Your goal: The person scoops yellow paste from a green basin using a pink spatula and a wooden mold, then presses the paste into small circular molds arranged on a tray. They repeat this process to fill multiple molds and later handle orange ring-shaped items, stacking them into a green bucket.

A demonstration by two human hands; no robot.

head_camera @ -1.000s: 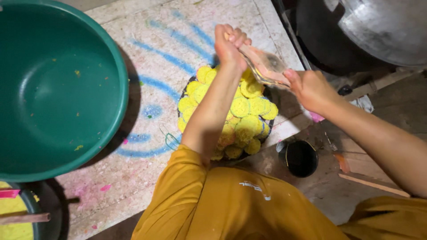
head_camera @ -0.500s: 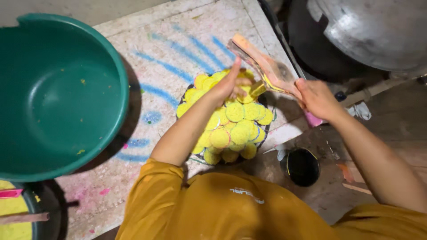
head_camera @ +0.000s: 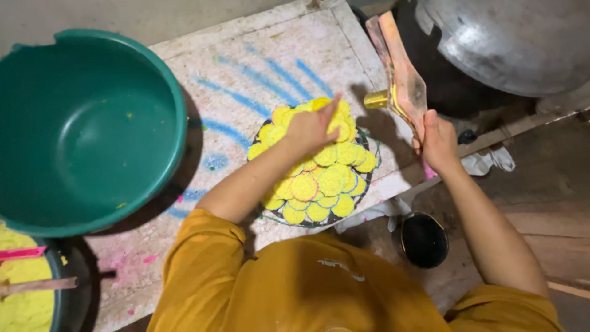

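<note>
Left hand [head_camera: 312, 128] is down on the pile of yellow discs [head_camera: 319, 178], fingers loosely curled with fingertips pressing onto a disc at the far side of the pile. Can't tell if it's pinching one or just touching.

Right hand [head_camera: 437, 142] is closed around the near end of a wooden press mould [head_camera: 398, 74]. Long axis runs near-to-far, tilted slightly left, free end pointing away toward the far edge. A small brass cylinder [head_camera: 376, 99] sticks out of its left side, just right of the pile.

The discs sit stacked on a round dark tray [head_camera: 319, 222] on a pale mat with blue streaks [head_camera: 258, 67].

Green basin [head_camera: 80, 129] is to the left, small black cup [head_camera: 424, 240] near right, big metal pot [head_camera: 510, 43] far right.
</note>
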